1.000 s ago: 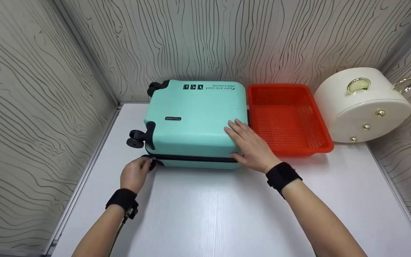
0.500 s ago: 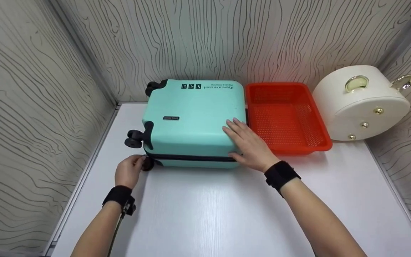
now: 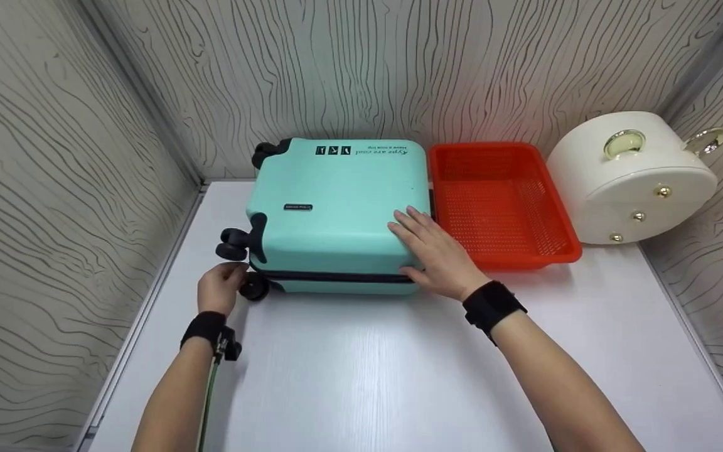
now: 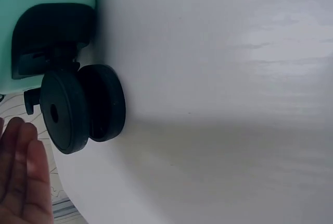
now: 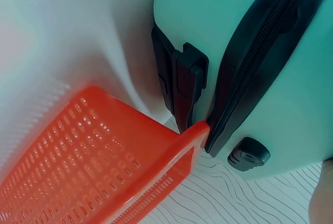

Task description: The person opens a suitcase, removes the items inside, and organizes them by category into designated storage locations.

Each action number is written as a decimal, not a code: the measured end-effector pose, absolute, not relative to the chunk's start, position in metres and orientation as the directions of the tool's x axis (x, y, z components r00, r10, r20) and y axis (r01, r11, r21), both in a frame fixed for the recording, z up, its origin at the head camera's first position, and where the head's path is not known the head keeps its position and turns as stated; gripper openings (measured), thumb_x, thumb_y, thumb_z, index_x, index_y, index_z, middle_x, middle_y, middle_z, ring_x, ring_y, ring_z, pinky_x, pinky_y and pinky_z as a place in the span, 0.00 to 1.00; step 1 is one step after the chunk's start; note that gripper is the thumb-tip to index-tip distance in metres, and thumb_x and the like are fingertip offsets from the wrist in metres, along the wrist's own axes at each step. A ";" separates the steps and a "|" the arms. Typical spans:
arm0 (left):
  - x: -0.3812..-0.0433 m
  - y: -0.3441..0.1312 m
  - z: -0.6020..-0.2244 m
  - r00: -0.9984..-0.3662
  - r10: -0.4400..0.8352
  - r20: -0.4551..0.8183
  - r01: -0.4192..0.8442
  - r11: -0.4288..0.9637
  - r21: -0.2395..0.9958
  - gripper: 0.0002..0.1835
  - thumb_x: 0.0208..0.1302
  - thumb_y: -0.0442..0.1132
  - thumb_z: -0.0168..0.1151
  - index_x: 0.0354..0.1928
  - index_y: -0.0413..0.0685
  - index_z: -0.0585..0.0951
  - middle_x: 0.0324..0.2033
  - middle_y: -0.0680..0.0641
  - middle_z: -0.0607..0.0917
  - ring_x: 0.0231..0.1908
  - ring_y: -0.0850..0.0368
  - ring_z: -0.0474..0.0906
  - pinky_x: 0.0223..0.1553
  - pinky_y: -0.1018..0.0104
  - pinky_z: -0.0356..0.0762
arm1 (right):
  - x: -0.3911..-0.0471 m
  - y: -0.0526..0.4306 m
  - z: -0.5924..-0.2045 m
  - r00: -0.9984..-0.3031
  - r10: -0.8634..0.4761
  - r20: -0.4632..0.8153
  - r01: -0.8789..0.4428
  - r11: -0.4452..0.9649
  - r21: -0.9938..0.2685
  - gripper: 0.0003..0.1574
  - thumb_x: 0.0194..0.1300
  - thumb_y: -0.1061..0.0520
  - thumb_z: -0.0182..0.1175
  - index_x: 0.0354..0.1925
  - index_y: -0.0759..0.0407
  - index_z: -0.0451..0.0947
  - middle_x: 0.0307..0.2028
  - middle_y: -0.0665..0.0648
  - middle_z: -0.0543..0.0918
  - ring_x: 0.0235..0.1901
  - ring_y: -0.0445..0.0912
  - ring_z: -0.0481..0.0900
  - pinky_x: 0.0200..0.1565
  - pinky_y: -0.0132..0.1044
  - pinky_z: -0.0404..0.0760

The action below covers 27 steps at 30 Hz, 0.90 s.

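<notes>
A mint-green hard-shell suitcase (image 3: 342,201) lies flat at the back of the white table, its black zipper seam (image 3: 336,277) running along the front side. At its left front corner, between two black caster wheels, the left hand (image 3: 217,289) has thumb and fingers pinched together at the seam; the small zipper pull there is hidden by the fingers. The left wrist view shows the other fingers (image 4: 28,177) beside a black double wheel (image 4: 65,109). The right hand (image 3: 440,257) rests with spread fingers on the suitcase's right front edge.
A red perforated plastic basket (image 3: 572,251) stands right beside the suitcase. Farther right is a cream round case (image 3: 631,176) with gold handles and studs. Wood-grain-patterned panels (image 3: 361,69) enclose the table at the back and sides.
The left hand has moved left and slightly back, from the front seam around the suitcase's left front corner. The right hand has stayed on the suitcase; the head view has shifted slightly.
</notes>
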<state>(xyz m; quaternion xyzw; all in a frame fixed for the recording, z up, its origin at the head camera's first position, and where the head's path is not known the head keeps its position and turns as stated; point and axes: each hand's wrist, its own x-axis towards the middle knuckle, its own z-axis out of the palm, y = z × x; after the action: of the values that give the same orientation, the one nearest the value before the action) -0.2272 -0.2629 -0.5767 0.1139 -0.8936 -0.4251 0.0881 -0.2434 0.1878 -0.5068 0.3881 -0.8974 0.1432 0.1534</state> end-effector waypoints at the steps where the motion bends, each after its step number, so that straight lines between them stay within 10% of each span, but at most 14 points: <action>1: -0.228 -0.264 -0.577 -0.960 -0.276 0.055 -0.130 0.607 0.784 0.15 0.76 0.45 0.60 0.50 0.42 0.88 0.35 0.44 0.88 0.36 0.51 0.81 0.38 0.63 0.76 | -0.243 0.188 -0.507 -0.651 -0.653 0.387 -0.741 0.657 -0.137 0.57 0.63 0.51 0.73 0.80 0.54 0.54 0.79 0.58 0.56 0.79 0.53 0.47 0.75 0.50 0.53; 7: -0.229 -0.276 -0.573 -0.980 -0.197 0.004 -0.111 0.573 0.812 0.18 0.77 0.42 0.56 0.58 0.37 0.83 0.52 0.37 0.86 0.54 0.42 0.81 0.56 0.51 0.75 | -0.243 0.187 -0.508 -0.644 -0.648 0.406 -0.743 0.657 -0.130 0.57 0.63 0.50 0.73 0.80 0.56 0.54 0.79 0.59 0.56 0.79 0.54 0.47 0.75 0.51 0.53; 16: -0.236 -0.275 -0.513 -0.945 -0.287 0.155 -0.035 0.562 0.827 0.29 0.81 0.43 0.41 0.80 0.48 0.59 0.77 0.40 0.59 0.77 0.43 0.52 0.75 0.48 0.50 | -0.230 0.183 -0.511 -0.695 -0.567 0.443 -0.685 0.710 -0.164 0.60 0.61 0.54 0.75 0.81 0.58 0.52 0.80 0.62 0.52 0.79 0.56 0.46 0.76 0.50 0.49; 27: -0.267 -0.214 -0.435 -0.987 0.122 0.104 0.158 0.846 0.508 0.37 0.80 0.54 0.47 0.80 0.41 0.54 0.78 0.32 0.54 0.77 0.35 0.45 0.75 0.38 0.35 | -0.195 0.167 -0.522 -0.817 -0.328 0.474 -0.531 0.748 -0.398 0.56 0.70 0.54 0.66 0.82 0.58 0.44 0.81 0.64 0.41 0.80 0.56 0.37 0.73 0.58 0.55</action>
<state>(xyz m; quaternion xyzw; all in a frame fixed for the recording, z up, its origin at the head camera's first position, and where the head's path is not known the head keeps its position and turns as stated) -0.2675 -0.2141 -0.4353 -0.0728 -0.9603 -0.2673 0.0340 -0.1951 0.1671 -0.5224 0.2349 -0.9152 0.2663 0.1906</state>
